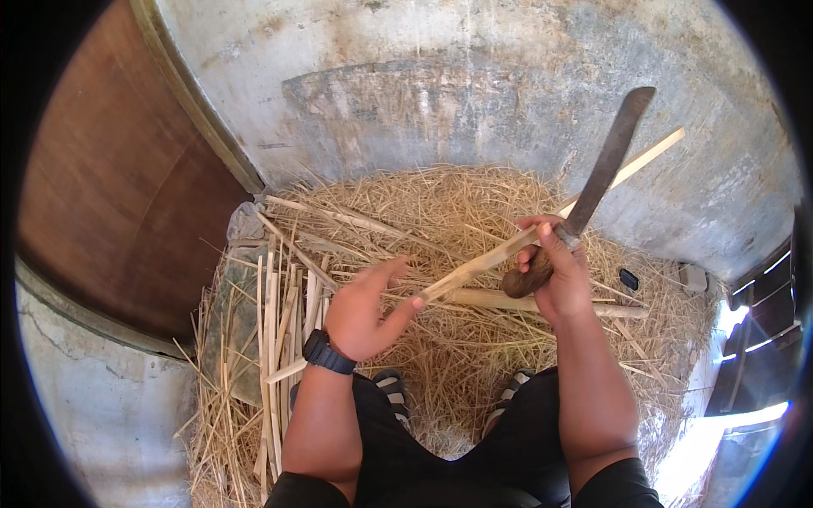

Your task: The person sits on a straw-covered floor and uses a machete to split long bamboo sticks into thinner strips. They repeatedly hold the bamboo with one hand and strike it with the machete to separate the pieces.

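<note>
Machete (611,165), its dark grey blade stained and its brown handle knobbed, tilts toward the upper right of the frame. Your right hand (567,278) curls its fingers around the handle and against a pale, slim, rough-faced wooden strip (483,266), slanting from centre to upper right. Your left hand (362,311), blurred left of centre, has fingers loosely parted, thumb tip at the strip; whether they touch, I cannot tell.

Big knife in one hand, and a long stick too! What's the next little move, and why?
Probably close the left hand around the wooden stick: that hand looks open and blurred, while the right hand grips the big knife and seems to steady the stick too. A snug left grip might make the stick less wobbly beside that knife.
</note>
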Demonstrator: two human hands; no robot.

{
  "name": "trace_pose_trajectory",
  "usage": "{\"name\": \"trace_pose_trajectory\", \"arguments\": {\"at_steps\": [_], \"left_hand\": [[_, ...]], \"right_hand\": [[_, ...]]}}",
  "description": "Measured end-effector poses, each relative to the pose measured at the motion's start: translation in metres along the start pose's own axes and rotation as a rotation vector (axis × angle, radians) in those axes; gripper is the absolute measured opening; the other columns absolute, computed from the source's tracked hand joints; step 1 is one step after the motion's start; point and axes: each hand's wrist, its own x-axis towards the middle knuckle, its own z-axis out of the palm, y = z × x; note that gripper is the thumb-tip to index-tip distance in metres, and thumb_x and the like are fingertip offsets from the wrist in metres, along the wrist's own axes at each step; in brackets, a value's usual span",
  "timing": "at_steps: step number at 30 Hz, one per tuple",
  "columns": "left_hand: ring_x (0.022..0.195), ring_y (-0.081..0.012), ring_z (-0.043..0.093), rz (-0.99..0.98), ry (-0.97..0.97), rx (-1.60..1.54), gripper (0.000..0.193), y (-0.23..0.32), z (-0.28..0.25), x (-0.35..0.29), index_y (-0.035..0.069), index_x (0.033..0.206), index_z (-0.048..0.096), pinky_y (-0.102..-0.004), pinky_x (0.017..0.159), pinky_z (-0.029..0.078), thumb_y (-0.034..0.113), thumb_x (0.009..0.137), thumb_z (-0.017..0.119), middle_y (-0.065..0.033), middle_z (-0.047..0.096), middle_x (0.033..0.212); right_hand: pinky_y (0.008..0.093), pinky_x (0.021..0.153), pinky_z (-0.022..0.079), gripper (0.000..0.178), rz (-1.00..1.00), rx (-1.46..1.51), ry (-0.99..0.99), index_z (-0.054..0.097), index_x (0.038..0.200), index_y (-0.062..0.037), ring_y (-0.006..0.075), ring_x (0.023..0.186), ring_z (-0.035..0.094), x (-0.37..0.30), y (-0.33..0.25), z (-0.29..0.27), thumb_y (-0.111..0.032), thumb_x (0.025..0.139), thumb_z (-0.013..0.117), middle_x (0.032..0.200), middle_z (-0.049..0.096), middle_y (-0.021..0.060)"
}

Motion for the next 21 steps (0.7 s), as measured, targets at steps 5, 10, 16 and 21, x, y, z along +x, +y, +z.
{"name": "trace_pose_trajectory", "arguments": {"at_steps": [5,10,16,21], "left_hand": [[0.089,-0.0273,0.071,0.088,0.26,-0.096,0.03,0.019,-0.037,0.0,0.001,0.107,0.072,-0.0363,0.08,0.055,0.024,0.091,0.08,-0.0157,0.071,0.099],[0.087,-0.014,0.069,-0.472,-0.348,-0.604,0.031,0.04,-0.099,-0.018,-0.001,0.094,0.071,-0.03,0.072,0.052,0.029,0.098,0.074,-0.0078,0.071,0.09],[0.113,-0.0258,0.067,-0.68,-0.172,-0.391,0.07,-0.001,-0.076,-0.04,0.001,0.143,0.051,-0.0345,0.084,0.055,0.059,0.104,0.05,-0.0189,0.064,0.13],[0.138,-0.0368,0.05,-0.152,0.67,-1.076,0.09,0.009,-0.07,-0.008,0.004,0.155,0.033,-0.0516,0.115,0.041,0.075,0.099,0.037,-0.0214,0.046,0.152]], "right_hand": [[0.0294,0.067,0.05,0.027,-0.08,0.026,0.162,0.064,0.11,-0.0029,0.0136,0.074,0.06,0.009,-0.013,-0.015,-0.027,0.099,0.071,0.098,0.066,0.0072],[0.0313,0.07,0.051,0.026,-0.075,0.146,0.263,0.062,0.109,-0.0061,0.0139,0.077,0.058,0.02,-0.015,-0.033,-0.029,0.1,0.069,0.105,0.064,0.0073],[0.0304,0.069,0.051,0.031,-0.019,0.369,0.313,0.055,0.118,-0.0069,0.0128,0.074,0.055,0.026,-0.017,-0.04,-0.031,0.102,0.066,0.103,0.063,0.0064],[0.0297,0.068,0.051,0.033,0.067,0.347,0.264,0.055,0.118,-0.0056,0.0118,0.072,0.054,0.021,-0.01,-0.031,-0.033,0.103,0.065,0.097,0.06,0.0047]]}}
